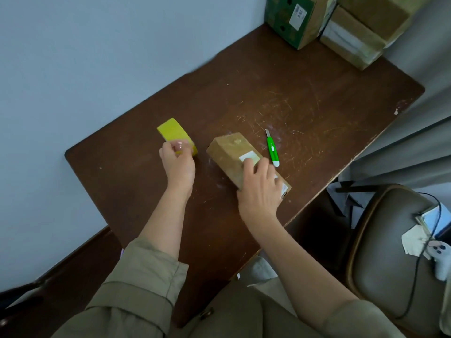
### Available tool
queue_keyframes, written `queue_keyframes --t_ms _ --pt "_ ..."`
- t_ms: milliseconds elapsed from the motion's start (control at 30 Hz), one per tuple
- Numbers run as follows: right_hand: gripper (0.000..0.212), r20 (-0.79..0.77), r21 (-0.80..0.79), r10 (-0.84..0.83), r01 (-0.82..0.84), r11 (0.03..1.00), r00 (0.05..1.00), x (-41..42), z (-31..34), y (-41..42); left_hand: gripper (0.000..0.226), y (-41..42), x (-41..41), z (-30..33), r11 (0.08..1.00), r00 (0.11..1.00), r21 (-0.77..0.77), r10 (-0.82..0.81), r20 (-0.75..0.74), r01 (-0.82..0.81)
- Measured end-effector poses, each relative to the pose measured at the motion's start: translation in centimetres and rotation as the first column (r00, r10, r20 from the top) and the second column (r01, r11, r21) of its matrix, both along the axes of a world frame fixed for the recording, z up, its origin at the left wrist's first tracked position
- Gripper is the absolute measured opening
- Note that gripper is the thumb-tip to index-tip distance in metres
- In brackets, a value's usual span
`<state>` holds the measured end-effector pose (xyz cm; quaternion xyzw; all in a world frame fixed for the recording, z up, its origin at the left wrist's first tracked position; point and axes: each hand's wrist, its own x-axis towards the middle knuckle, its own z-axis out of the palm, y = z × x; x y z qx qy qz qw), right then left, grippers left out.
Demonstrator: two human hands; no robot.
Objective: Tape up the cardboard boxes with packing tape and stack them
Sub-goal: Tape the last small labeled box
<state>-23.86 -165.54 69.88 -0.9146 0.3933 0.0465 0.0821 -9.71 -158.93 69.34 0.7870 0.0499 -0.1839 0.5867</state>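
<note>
Scratched brown table (305, 98) against pale blue wall (97, 57).

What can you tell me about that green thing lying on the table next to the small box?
It looks like a utility knife: a slim bright green handle with a white end and slider, a short metal blade tip pointing away from the person. It lies flat on the scratched brown table, just right of the small cardboard box. Neither hand touches it.
</note>
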Motion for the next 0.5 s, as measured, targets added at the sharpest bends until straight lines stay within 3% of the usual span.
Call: queue_keyframes --t_ms 100,167,233,333,400,500 --pt "0.055 0.022 0.391 0.044 -0.049 0.919 0.999 0.3 -1.2 1.1 0.019 0.4 0.8 0.0 1.000 1.000 0.022 0.020 0.007 -0.020" --pt "0.049 0.036 0.553 -0.007 -0.014 0.833 0.999 0.6 -1.9 0.7 0.021 0.7 1.1 0.3 0.999 0.999 0.025 0.029 0.029 -0.030" --pt "0.035 0.113 0.688 -0.186 0.058 0.723 0.976 1.1 -2.0 -0.6 0.019 1.1 1.3 0.5 1.000 0.998 0.022 0.010 0.063 -0.012" --pt "0.017 0.206 0.872 -0.500 0.074 0.484 0.841 1.9 -0.5 -3.0 0.016 1.5 1.4 0.9 0.996 0.991 0.049 -0.080 0.106 0.075" --pt "0.025 0.203 0.939 -0.612 0.025 0.342 0.764 2.6 0.6 -4.4 0.017 1.4 1.3 1.7 0.985 0.978 0.005 -0.171 0.119 0.172" --pt "0.051 0.140 0.989 -0.642 -0.073 0.129 0.754 3.7 1.5 -5.7 0.024 0.8 0.8 3.5 0.917 0.914 -0.066 -0.382 0.137 0.394"
